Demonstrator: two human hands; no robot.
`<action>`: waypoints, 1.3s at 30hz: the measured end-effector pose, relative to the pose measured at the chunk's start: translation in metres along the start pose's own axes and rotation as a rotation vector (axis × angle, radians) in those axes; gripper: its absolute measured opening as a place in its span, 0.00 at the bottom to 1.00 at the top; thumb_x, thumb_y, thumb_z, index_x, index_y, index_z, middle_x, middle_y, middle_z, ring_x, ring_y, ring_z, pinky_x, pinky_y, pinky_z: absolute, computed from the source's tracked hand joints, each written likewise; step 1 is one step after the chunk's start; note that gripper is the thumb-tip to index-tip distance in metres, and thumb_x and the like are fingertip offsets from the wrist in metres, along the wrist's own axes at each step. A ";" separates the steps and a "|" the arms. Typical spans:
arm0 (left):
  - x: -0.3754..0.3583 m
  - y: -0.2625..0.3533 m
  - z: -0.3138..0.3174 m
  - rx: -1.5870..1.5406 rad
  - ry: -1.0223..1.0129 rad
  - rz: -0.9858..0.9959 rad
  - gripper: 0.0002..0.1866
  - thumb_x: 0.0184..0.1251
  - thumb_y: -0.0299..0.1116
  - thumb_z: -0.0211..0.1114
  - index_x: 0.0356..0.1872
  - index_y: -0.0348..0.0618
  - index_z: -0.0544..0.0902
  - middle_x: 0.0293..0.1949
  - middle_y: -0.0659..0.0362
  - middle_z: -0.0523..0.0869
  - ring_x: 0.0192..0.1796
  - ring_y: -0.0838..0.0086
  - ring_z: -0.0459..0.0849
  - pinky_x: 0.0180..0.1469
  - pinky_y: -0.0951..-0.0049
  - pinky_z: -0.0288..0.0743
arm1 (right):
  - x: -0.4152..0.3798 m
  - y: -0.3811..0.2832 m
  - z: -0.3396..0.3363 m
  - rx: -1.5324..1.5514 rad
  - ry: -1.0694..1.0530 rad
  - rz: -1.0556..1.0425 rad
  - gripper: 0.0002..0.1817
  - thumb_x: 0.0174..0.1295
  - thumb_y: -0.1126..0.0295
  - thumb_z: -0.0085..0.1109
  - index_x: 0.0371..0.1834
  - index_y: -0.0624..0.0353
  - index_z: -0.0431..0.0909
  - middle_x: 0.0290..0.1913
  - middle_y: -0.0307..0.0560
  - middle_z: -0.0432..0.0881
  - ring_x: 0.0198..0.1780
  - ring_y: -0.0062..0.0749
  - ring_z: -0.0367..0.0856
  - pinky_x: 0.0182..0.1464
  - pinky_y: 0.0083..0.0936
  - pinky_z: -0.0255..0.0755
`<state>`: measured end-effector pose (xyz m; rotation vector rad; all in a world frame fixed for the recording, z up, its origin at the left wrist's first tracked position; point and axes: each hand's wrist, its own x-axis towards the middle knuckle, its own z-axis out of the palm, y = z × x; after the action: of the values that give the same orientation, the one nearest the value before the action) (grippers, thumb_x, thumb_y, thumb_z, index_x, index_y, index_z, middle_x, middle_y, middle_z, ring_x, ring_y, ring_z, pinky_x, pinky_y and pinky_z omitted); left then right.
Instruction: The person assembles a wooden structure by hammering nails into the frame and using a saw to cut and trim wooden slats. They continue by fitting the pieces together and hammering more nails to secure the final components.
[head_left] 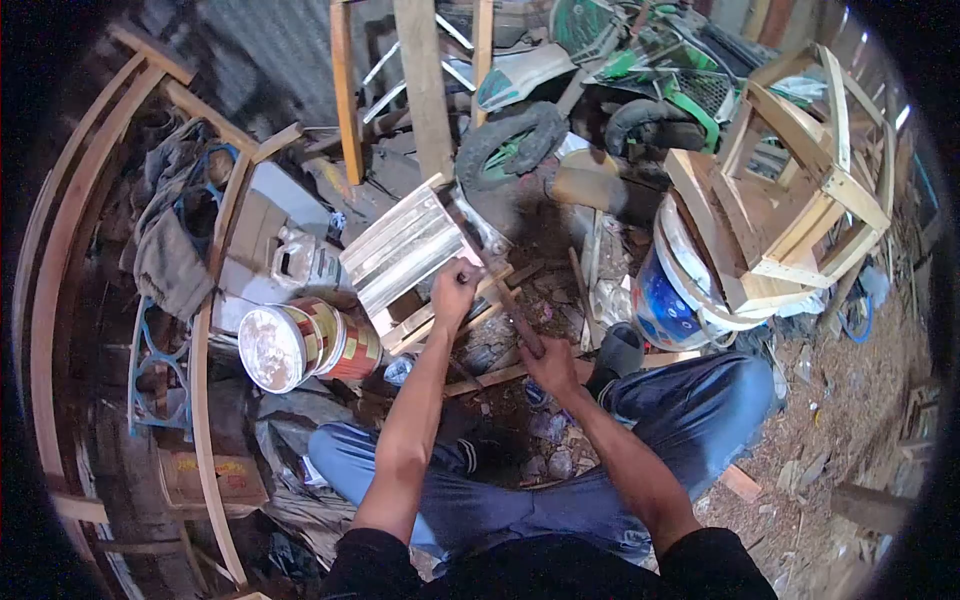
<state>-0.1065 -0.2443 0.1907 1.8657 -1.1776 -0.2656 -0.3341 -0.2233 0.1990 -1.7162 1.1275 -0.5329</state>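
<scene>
A small slatted wooden piece (405, 250) stands tilted on the ground in front of me. My left hand (455, 290) is closed at its right edge, and whatever its fingers hold is too small to make out. My right hand (552, 365) is wrapped round the handle of a hammer-like tool (518, 322), which slants up and left toward the slatted piece's right side. The tool's head is blurred near that edge. Both forearms reach forward between my bent knees.
Paint buckets (272, 348) lie left of the slatted piece. A wooden frame (800, 210) rests on a blue bucket (665, 295) at the right. Long curved timbers (205, 400) stand at the left. A small tyre (510, 145) and green machine parts lie at the back.
</scene>
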 end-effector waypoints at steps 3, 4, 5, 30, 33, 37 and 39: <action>-0.009 0.004 0.003 0.293 0.190 -0.034 0.15 0.52 0.41 0.73 0.25 0.41 0.80 0.24 0.52 0.83 0.30 0.60 0.83 0.38 0.63 0.75 | 0.000 0.016 -0.001 0.042 0.039 -0.077 0.17 0.56 0.60 0.63 0.30 0.68 0.80 0.22 0.64 0.77 0.27 0.52 0.82 0.30 0.40 0.70; -0.010 0.011 -0.001 0.399 0.118 -0.233 0.23 0.49 0.54 0.73 0.27 0.42 0.82 0.26 0.51 0.85 0.34 0.54 0.85 0.41 0.58 0.76 | 0.001 0.021 0.000 0.038 0.050 -0.080 0.17 0.56 0.60 0.63 0.30 0.68 0.80 0.22 0.64 0.77 0.27 0.52 0.82 0.30 0.40 0.70; -0.010 0.013 -0.004 0.391 0.122 -0.221 0.23 0.49 0.54 0.73 0.27 0.42 0.82 0.26 0.51 0.85 0.34 0.54 0.85 0.41 0.58 0.76 | 0.000 0.025 0.000 0.020 0.033 -0.084 0.18 0.57 0.59 0.63 0.31 0.67 0.80 0.23 0.64 0.77 0.28 0.53 0.82 0.31 0.40 0.70; -0.016 0.014 0.000 0.390 0.073 -0.173 0.31 0.51 0.62 0.65 0.28 0.37 0.85 0.29 0.43 0.85 0.36 0.48 0.83 0.45 0.55 0.76 | -0.006 -0.074 -0.049 -0.341 -0.076 -0.007 0.22 0.69 0.54 0.50 0.36 0.64 0.81 0.25 0.67 0.78 0.33 0.63 0.79 0.32 0.49 0.72; -0.017 0.000 0.009 0.425 0.073 -0.187 0.29 0.50 0.63 0.65 0.29 0.42 0.86 0.29 0.47 0.85 0.37 0.45 0.83 0.54 0.51 0.73 | -0.023 -0.095 -0.054 -0.347 0.044 -0.066 0.24 0.69 0.54 0.49 0.28 0.67 0.81 0.22 0.67 0.77 0.33 0.63 0.79 0.33 0.48 0.72; -0.019 -0.010 0.016 0.409 0.171 -0.124 0.27 0.52 0.62 0.65 0.29 0.45 0.87 0.35 0.53 0.87 0.44 0.45 0.82 0.56 0.51 0.72 | -0.017 -0.086 -0.046 -0.260 0.031 -0.073 0.25 0.69 0.55 0.50 0.26 0.68 0.80 0.22 0.67 0.77 0.34 0.64 0.79 0.33 0.47 0.73; -0.024 -0.005 0.015 0.447 0.167 -0.080 0.26 0.52 0.61 0.65 0.29 0.45 0.87 0.38 0.54 0.87 0.47 0.46 0.81 0.55 0.52 0.73 | 0.016 -0.081 -0.026 -0.343 -0.004 -0.083 0.23 0.68 0.56 0.51 0.29 0.69 0.80 0.24 0.68 0.78 0.36 0.63 0.80 0.34 0.47 0.73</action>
<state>-0.1248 -0.2327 0.1714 2.2740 -1.1108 0.1211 -0.3104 -0.2419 0.2801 -2.0649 1.2006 -0.4021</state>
